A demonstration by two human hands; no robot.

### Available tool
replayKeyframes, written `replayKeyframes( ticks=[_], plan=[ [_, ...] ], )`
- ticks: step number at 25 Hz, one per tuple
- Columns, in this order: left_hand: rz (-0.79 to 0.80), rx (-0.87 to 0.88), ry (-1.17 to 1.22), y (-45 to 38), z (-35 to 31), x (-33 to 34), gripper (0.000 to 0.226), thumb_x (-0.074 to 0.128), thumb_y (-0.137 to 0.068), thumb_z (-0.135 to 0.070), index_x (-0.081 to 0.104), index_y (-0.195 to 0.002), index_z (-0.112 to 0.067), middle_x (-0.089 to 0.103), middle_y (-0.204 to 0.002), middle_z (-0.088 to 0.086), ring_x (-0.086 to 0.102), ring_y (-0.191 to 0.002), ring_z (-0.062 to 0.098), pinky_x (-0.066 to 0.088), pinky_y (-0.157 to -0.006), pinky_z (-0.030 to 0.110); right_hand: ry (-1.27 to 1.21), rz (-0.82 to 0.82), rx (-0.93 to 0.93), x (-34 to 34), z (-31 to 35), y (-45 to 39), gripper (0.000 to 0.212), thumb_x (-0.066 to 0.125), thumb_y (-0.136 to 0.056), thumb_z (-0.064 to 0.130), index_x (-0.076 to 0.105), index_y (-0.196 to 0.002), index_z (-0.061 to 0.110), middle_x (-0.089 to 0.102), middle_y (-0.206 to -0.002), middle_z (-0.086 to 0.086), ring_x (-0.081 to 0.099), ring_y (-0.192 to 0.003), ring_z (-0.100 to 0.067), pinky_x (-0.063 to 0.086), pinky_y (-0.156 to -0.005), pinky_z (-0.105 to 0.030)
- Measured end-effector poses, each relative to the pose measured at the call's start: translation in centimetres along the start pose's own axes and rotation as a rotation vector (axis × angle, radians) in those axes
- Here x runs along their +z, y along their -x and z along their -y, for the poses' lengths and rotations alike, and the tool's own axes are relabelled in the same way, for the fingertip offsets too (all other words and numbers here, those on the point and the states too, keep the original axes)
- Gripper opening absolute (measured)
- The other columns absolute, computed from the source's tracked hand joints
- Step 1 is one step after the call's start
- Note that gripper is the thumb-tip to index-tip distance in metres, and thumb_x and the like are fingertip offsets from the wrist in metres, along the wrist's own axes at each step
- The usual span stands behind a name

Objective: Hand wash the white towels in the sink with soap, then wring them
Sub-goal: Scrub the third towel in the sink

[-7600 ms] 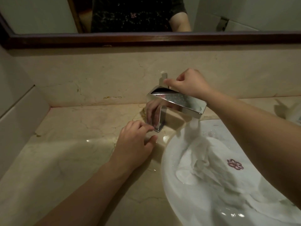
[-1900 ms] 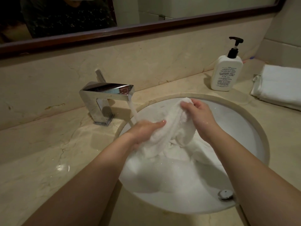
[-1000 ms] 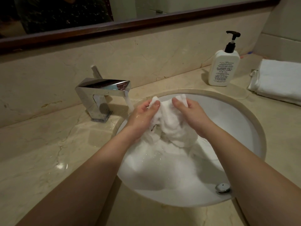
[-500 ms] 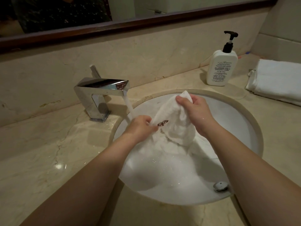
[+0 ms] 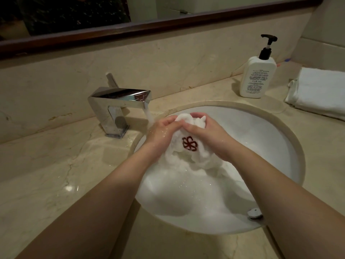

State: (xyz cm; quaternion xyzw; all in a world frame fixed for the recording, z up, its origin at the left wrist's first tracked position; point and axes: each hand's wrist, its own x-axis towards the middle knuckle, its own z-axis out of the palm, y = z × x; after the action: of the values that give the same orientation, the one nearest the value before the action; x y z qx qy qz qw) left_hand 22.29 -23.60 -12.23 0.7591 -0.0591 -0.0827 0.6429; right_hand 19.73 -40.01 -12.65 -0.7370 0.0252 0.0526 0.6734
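Observation:
A wet white towel with a dark red emblem is bunched up in the round white sink. My left hand grips the bunch from the left and my right hand grips it from the right, fingertips meeting over its top. The rest of the towel trails down into the basin. Water runs from the chrome faucet just left of my left hand. A white soap pump bottle stands on the counter behind the sink.
A folded white towel lies on the marble counter at the far right. The sink's drain stopper sits near my right forearm. A dark-framed mirror runs along the back wall.
My hands have come together over the towel after being apart half a second ago. The emblem now faces me between my hands. Water keeps running.

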Motion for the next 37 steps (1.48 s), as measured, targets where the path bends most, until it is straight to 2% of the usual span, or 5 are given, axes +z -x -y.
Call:
replayKeyframes(
  ticks=[9, 15, 21, 28, 37],
  plan=[
    [0.279, -0.3, -0.525, 0.0, 1.4, -0.4, 0.063, 0.059, -0.084, -0.075, 0.074, -0.094, -0.014, 0.077, -0.097, 0.005, 0.071, -0.083, 0.02, 0.051, -0.074, 0.031, -0.2, -0.286, -0.054, -2.3, -0.3, -0.8, 0.016, 0.076, -0.088, 0.027, 0.068, -0.097, 0.016, 0.076, -0.092, -0.01, 0.075, -0.089, -0.03, 0.06, -0.085, -0.049],
    [-0.071, -0.055, -0.224, -0.6, 0.7, -0.3, 0.06, 0.04, -0.098, -0.069, 0.072, -0.096, -0.017, 0.075, -0.101, 0.007, 0.07, -0.1, 0.028, 0.053, -0.098, 0.048, 0.052, -0.247, -0.061, -1.8, -0.4, -0.5, 0.02, 0.073, -0.09, 0.035, 0.067, -0.096, 0.017, 0.071, -0.084, 0.006, 0.069, -0.079, -0.012, 0.056, -0.072, -0.028],
    [0.205, -0.016, 0.06, -0.3, 0.7, -0.2, 0.062, 0.063, -0.088, -0.06, 0.075, -0.103, -0.001, 0.075, -0.1, 0.025, 0.073, -0.096, 0.043, 0.053, -0.096, 0.063, 0.059, 0.03, 0.005, -0.5, 0.4, 0.6, 0.042, 0.072, -0.09, 0.039, 0.067, -0.102, -0.001, 0.074, -0.087, -0.01, 0.072, -0.079, -0.021, 0.058, -0.075, -0.034],
    [0.257, -0.263, -0.342, 0.3, 0.5, -0.9, 0.036, 0.076, -0.086, -0.048, 0.074, -0.088, -0.012, 0.076, -0.071, -0.004, 0.072, -0.061, 0.011, 0.052, -0.054, 0.018, -0.194, -0.307, -0.017, -2.8, 0.1, -0.5, 0.025, 0.074, -0.088, 0.032, 0.067, -0.095, 0.009, 0.074, -0.087, -0.011, 0.074, -0.086, -0.03, 0.058, -0.085, -0.051],
    [-0.269, -0.256, 0.271, -1.3, 0.8, -0.7, 0.046, 0.073, -0.089, -0.045, 0.067, -0.117, -0.01, 0.077, -0.103, 0.011, 0.076, -0.091, 0.028, 0.062, -0.079, 0.04, 0.305, -0.289, -0.045, -1.4, -1.0, -0.6, 0.05, 0.058, -0.097, 0.046, 0.066, -0.096, -0.003, 0.071, -0.088, -0.013, 0.067, -0.083, -0.029, 0.053, -0.08, -0.042]
  ],
)
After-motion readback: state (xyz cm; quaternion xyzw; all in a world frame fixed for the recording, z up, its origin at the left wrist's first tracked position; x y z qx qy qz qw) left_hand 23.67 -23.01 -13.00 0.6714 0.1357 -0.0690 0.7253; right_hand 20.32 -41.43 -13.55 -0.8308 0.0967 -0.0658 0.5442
